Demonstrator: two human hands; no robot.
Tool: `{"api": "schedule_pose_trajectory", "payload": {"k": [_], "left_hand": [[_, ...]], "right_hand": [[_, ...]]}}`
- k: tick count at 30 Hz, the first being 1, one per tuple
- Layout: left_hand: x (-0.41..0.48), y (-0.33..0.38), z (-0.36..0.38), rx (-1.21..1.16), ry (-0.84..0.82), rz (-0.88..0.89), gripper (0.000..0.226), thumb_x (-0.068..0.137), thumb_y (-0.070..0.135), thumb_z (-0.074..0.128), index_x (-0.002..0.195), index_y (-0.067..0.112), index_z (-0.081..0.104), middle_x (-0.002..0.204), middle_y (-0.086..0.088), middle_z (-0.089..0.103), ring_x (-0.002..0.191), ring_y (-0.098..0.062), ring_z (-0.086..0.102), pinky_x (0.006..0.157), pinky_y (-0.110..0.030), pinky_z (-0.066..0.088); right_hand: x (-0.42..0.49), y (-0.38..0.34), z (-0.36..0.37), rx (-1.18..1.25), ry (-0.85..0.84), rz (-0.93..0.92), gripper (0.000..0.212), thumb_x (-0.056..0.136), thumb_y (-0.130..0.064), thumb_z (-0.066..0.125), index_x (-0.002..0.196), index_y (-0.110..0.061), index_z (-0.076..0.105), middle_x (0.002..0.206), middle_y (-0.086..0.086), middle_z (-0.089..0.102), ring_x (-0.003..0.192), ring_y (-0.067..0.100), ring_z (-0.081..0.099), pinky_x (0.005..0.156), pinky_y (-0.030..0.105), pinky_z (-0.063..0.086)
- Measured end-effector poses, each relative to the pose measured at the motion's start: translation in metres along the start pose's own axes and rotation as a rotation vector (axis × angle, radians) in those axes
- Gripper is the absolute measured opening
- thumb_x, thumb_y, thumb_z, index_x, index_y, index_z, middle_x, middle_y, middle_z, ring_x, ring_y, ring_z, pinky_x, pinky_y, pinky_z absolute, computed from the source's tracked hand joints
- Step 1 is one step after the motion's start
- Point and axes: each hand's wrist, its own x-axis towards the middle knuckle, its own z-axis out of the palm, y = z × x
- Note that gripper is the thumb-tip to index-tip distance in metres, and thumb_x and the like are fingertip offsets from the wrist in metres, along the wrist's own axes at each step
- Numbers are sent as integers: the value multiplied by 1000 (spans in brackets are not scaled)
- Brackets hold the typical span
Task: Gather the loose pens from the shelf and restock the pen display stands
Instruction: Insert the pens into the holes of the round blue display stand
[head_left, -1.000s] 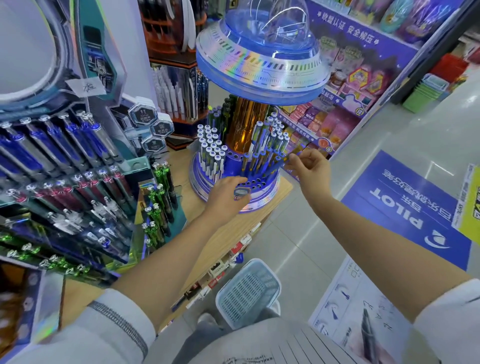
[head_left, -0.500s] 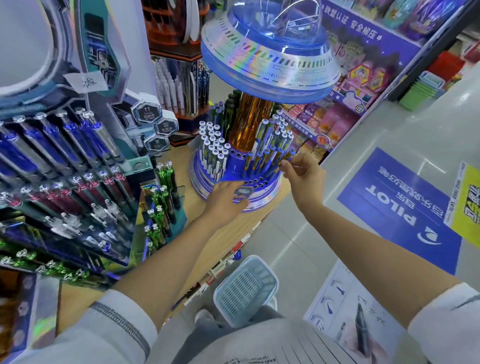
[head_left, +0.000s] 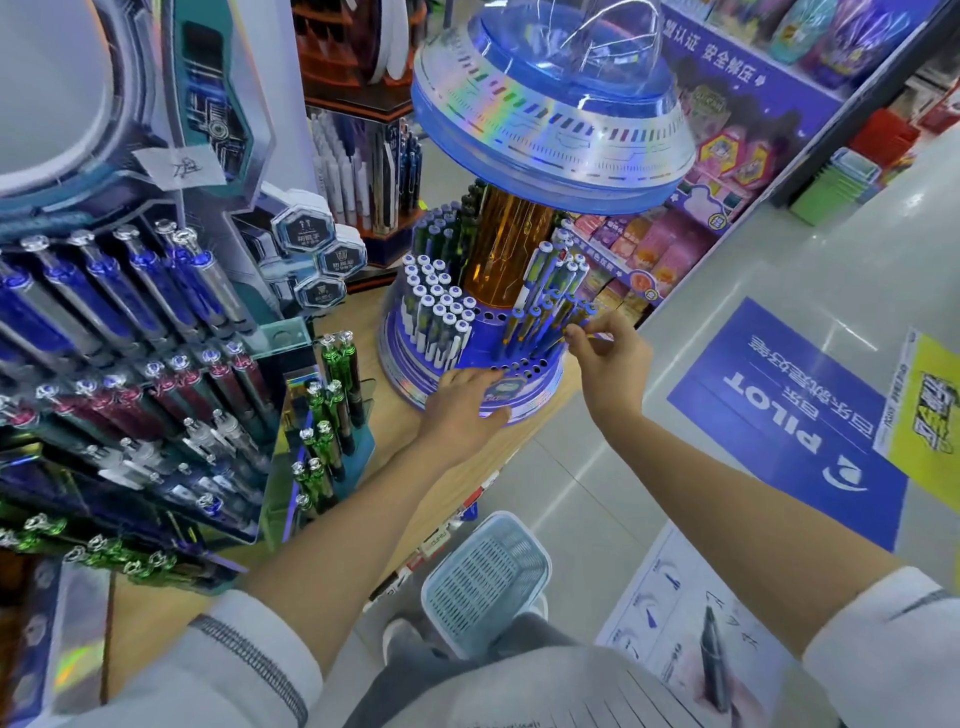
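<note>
Blue pen (head_left: 563, 326) at stand's (head_left: 488, 340) 3 o'clock edge: long axis tilted, top toward 1 o'clock, lower end among the holes. White-capped pens (head_left: 441, 306) fill the 10 o'clock sector. Your right hand (head_left: 610, 364) pinches the pen's top. Your left hand (head_left: 462, 405) lies flat with straight fingers on the base at 6 o'clock.

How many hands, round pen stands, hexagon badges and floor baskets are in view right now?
Hands: 2, the left hand resting on the stand's base and the right hand pinching a blue pen
Round pen stand: 1
Hexagon badges: 3
Floor basket: 1
Total: 7
</note>
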Motion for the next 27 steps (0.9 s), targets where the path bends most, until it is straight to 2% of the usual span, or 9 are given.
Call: {"api": "schedule_pose_trajectory", "payload": {"k": [4,5,8,11,15,19,24,27], "left_hand": [[-4,1,-2,-113,45,16,46,92,26,61,136,19,51,132,-4,54,125,-21,42,102,-31,37],[-6,0,-4,-136,77,16,42,92,24,61,133,19,54,128,-3,57,121,-19,46,98,-29,39],[-12,-4,-9,-139,180,3,31,91,23,61,122,19,63,119,0,63,113,-17,52,94,-31,43],[-14,-6,-12,-101,241,-25,27,90,26,63,116,20,66,114,3,66,109,-16,54,92,-30,44],[-16,-4,-14,-51,278,-51,28,90,25,63,118,18,66,117,0,66,111,-18,54,92,-31,42],[-18,-2,-15,-42,276,-39,28,91,23,62,118,17,67,118,0,66,111,-18,53,90,-29,41],[-17,-1,-14,-84,266,-54,25,89,20,63,113,17,69,114,0,67,109,-17,54,90,-31,45],[-16,0,-16,-104,249,-54,25,90,21,63,114,18,69,113,2,67,110,-16,53,89,-29,43]], "right_hand": [[1,-1,5,-35,-3,-21,19,88,-12,69,79,-13,53,73,-12,60,71,18,68,61,14,47],[2,1,5,-46,-4,-10,21,88,-12,69,77,-14,51,72,-8,61,71,21,68,62,17,49],[8,7,2,-76,-1,47,24,88,-17,69,75,-15,49,75,8,66,74,26,69,69,37,54],[15,8,-1,-77,0,76,22,88,-17,68,77,-12,50,79,14,67,77,28,69,73,45,56],[17,6,0,-66,-28,64,24,87,-18,68,72,-21,50,79,12,66,77,28,69,73,44,57],[18,0,-2,23,53,22,29,90,-16,64,72,-25,43,78,10,63,79,28,70,69,38,54],[17,3,0,-48,-4,1,26,90,-14,66,75,-17,45,69,-6,55,78,29,69,66,37,51],[19,5,6,-106,-10,39,22,89,-16,67,77,-13,48,72,-5,58,76,28,67,72,45,55]]}}
